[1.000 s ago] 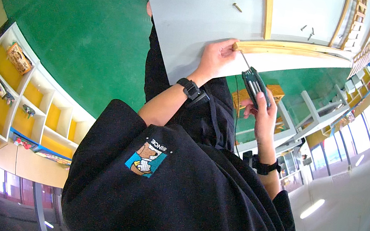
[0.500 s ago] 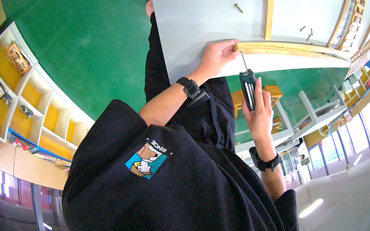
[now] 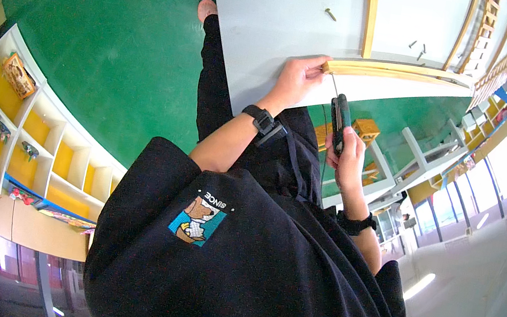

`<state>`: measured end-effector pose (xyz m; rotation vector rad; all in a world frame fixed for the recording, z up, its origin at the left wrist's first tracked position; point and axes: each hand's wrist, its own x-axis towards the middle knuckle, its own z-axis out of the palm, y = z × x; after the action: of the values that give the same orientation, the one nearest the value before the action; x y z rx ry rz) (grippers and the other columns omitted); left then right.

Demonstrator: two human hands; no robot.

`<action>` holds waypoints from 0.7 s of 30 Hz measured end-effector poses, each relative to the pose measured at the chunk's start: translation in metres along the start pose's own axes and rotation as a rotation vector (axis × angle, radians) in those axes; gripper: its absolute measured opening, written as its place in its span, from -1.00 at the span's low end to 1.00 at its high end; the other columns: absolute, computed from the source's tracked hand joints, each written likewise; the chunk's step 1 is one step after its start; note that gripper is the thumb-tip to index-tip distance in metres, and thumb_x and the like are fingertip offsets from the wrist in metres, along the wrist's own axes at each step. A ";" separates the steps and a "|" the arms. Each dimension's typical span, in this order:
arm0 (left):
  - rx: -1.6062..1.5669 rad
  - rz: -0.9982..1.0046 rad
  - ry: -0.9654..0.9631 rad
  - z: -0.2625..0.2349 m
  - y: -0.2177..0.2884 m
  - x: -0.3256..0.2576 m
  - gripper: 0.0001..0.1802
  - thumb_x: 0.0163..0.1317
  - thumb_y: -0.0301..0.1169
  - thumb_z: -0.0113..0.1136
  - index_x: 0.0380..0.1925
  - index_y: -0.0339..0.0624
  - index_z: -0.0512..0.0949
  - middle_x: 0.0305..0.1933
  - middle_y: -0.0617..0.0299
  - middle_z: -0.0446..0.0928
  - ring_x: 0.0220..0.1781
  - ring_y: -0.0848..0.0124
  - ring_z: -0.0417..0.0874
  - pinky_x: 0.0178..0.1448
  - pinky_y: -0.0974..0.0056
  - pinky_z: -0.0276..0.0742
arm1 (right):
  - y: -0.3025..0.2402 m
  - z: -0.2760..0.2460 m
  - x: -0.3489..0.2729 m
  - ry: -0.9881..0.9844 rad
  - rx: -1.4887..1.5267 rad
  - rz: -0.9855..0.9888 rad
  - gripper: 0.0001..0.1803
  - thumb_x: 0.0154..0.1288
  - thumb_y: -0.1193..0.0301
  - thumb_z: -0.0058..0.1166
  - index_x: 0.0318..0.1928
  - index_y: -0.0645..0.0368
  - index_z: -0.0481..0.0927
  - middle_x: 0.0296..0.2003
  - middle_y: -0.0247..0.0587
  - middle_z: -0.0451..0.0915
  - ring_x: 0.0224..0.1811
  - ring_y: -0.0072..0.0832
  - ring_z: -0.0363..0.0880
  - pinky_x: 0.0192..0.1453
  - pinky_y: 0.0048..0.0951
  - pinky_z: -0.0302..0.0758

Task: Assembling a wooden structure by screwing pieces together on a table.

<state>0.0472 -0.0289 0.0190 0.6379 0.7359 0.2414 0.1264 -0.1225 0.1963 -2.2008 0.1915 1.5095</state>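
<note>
A pale wooden rail (image 3: 397,74) lies along the near edge of the white table, its left end at the edge. My left hand (image 3: 294,84) pinches that end between thumb and fingers. In my right hand (image 3: 347,161) is a black folding hex key set (image 3: 340,114), held upright with the fingers wrapped round its lower part. One thin key is swung out, and its tip meets the rail's end beside my left fingertips. Whether the tip sits in a screw head is too small to tell.
On the white table (image 3: 248,20) lie a loose bolt (image 3: 330,14), several smaller screws (image 3: 421,51), a wooden bar (image 3: 370,18) and slatted wooden pieces (image 3: 481,35). Small wooden stools (image 3: 366,129) stand below on the green floor. A white shelf unit (image 3: 41,130) is at the left.
The hex key set has turned about its length in my right hand, and my fingers have shifted lower round it. My left hand keeps its hold on the rail's end.
</note>
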 end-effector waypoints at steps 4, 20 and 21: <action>-0.014 -0.004 0.004 -0.001 0.000 -0.003 -0.54 0.16 -0.69 0.08 0.12 -0.36 0.41 -0.02 0.07 0.57 0.03 0.39 0.60 0.11 0.40 0.50 | -0.018 0.001 -0.002 -0.240 0.947 0.277 -0.33 0.43 -0.01 -0.45 0.25 0.31 0.21 -0.65 -0.35 0.32 -0.84 -0.69 0.02 -0.80 -0.64 0.00; -0.106 -0.001 -0.023 -0.002 0.000 -0.005 -0.53 0.20 -0.64 0.11 0.16 -0.33 0.38 0.06 0.11 0.52 0.09 0.44 0.54 0.18 0.41 0.44 | -0.012 0.009 -0.003 0.398 -0.917 -0.535 -0.38 0.12 0.45 0.22 0.22 0.18 0.36 -0.31 -0.09 0.56 -0.36 -0.31 0.58 -0.22 -0.36 0.50; -0.118 0.009 -0.016 -0.001 0.000 -0.005 -0.54 0.21 -0.65 0.09 0.15 -0.30 0.40 0.04 0.11 0.54 0.07 0.44 0.56 0.17 0.41 0.45 | -0.010 0.007 0.000 0.401 -0.878 -0.517 -0.46 0.16 0.41 0.19 0.17 0.20 0.43 -0.43 -0.07 0.56 -0.41 -0.27 0.60 -0.24 -0.31 0.51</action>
<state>0.0426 -0.0301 0.0210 0.5311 0.6984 0.2855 0.1241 -0.1107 0.1974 -2.8598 -1.0233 0.9156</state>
